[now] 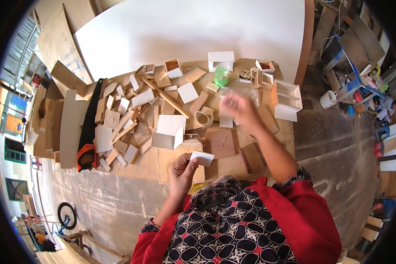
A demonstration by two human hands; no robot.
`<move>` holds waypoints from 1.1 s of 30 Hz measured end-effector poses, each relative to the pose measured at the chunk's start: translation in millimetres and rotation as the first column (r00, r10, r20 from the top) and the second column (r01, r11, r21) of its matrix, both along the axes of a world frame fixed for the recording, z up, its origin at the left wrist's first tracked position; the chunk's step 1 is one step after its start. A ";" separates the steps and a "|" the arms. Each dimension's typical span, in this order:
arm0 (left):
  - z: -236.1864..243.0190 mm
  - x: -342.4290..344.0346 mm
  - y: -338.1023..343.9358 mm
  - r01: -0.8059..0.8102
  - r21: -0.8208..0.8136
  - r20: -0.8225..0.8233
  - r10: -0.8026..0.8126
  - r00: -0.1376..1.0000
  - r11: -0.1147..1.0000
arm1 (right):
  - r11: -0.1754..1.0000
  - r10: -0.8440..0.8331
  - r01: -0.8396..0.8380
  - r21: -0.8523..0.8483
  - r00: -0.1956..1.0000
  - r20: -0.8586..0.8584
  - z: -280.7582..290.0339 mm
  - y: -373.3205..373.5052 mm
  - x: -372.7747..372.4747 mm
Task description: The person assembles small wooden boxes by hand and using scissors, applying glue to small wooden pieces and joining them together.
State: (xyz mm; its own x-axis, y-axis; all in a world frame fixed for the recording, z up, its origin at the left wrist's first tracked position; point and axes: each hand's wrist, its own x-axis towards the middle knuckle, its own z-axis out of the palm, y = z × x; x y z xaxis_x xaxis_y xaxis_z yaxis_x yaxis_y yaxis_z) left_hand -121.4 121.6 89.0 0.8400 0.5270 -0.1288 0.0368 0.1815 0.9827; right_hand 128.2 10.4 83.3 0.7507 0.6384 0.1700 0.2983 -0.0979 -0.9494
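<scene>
Pinching a small white panel (202,158) between thumb and fingers, the left hand (183,169) holds it just above the near edge of the surface (180,169). The right hand (238,108) is blurred beyond the panel; its grip cannot be told. Left of the panel stands an open white box (169,130), nothing visible inside. A white shelf unit (287,100), compartments bare, sits far right. A handsaw (89,132) lies far left.

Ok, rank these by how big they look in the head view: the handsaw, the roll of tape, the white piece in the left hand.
1. handsaw, clearly largest.
2. and 3. roll of tape and white piece held by the left hand look about alike; unranked.
</scene>
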 end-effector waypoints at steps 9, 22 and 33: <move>-1.3 -4.6 8.4 -0.020 -0.027 0.076 0.022 0.997 0.999 | 0.843 -0.065 0.319 -0.433 0.859 0.508 -41.4 54.1 128.8; -6.5 -36.2 34.5 -0.054 -0.167 0.101 0.071 0.992 0.985 | 0.732 0.136 0.314 -0.604 0.802 0.582 -10.9 61.6 135.7; -4.1 -32.8 30.0 -0.058 -0.391 0.056 0.087 0.995 0.919 | 0.771 0.058 0.392 -0.502 0.742 0.668 -30.5 67.8 137.9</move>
State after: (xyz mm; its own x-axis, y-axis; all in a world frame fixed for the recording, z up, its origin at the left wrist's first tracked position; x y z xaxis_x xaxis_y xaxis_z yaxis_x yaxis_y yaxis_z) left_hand -154.2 151.6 85.0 0.8159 0.5074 -0.2771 -0.0580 0.5487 0.8340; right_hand 266.1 78.2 52.8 0.7148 0.6434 0.2740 0.6993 -0.6604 -0.2735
